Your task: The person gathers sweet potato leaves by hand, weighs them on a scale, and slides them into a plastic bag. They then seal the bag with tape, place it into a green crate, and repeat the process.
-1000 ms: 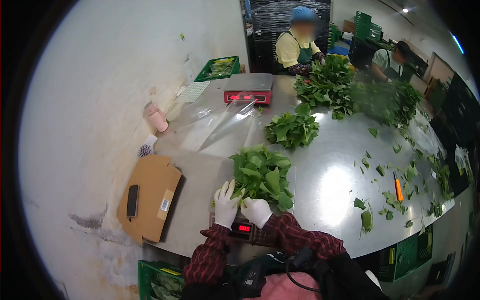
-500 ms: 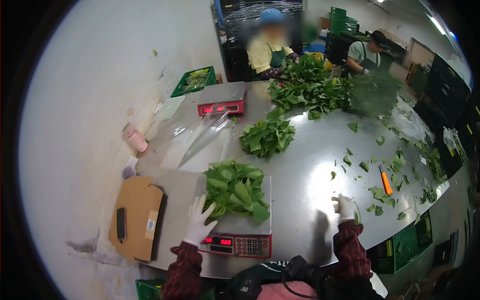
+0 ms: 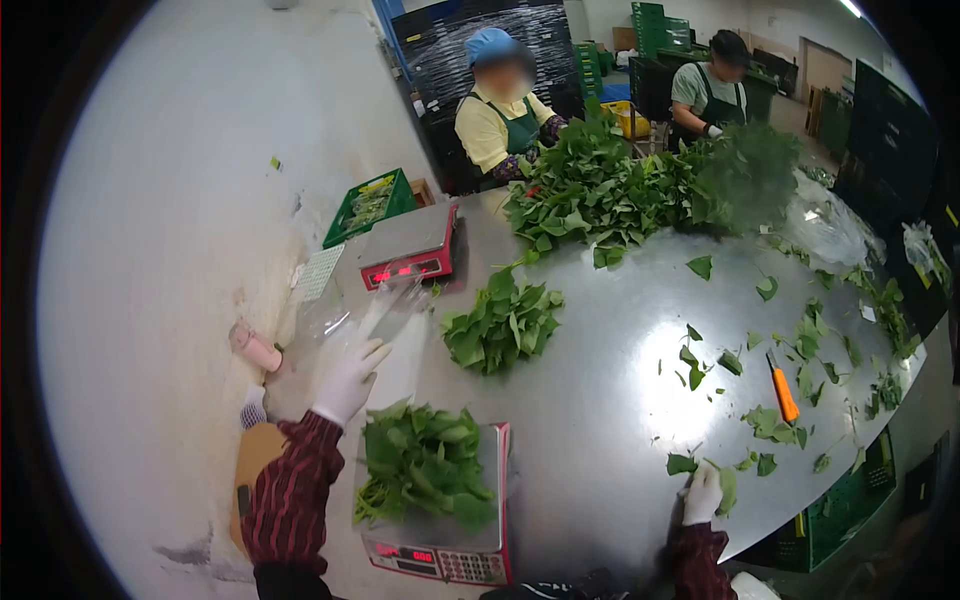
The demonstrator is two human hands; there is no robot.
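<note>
My left hand (image 3: 347, 384), in a white glove, reaches over the clear plastic bags (image 3: 392, 318) on the left of the metal table, its fingers stretched out. Below it, a bunch of leafy greens (image 3: 425, 465) lies on the plate of the near red scale (image 3: 440, 563). My right hand (image 3: 703, 494), also gloved, is low at the right of the table with its fingers closed on a green leaf (image 3: 727, 490). Another leaf (image 3: 681, 464) shows at its fingertips. A second bunch of greens (image 3: 503, 325) lies beyond the scale.
A large heap of greens (image 3: 610, 190) covers the far side, where two people stand. Another red scale (image 3: 410, 250) and a green crate (image 3: 368, 207) are at far left. An orange-handled knife (image 3: 783, 393) lies among loose leaves. A pink bottle (image 3: 256, 346) is by the wall.
My left hand has left the greens on the near scale and moved forward to the plastic bags. My right hand has closed beside the loose leaves. The view has shifted.
</note>
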